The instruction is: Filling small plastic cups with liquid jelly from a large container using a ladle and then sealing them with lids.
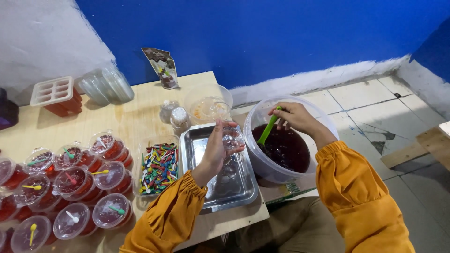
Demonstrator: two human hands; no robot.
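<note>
My left hand [216, 151] holds a small clear plastic cup [231, 137] above a metal tray [239, 187], tilted toward a big clear bucket [257, 117]. The bucket holds dark red jelly liquid [287, 150]. My right hand [293, 117] grips a green ladle handle [269, 126] that dips into the liquid. Both arms wear orange sleeves.
Several lidded cups of red jelly with small spoons [70, 182] stand at the left on a low wooden table [136, 117]. A clear box of coloured spoons [158, 167], a clear bowl [206, 104], a stack of lids [105, 84], a pouch [162, 67] and a red mould [56, 96] lie around. Tiled floor and a wooden plank [422, 145] are at right.
</note>
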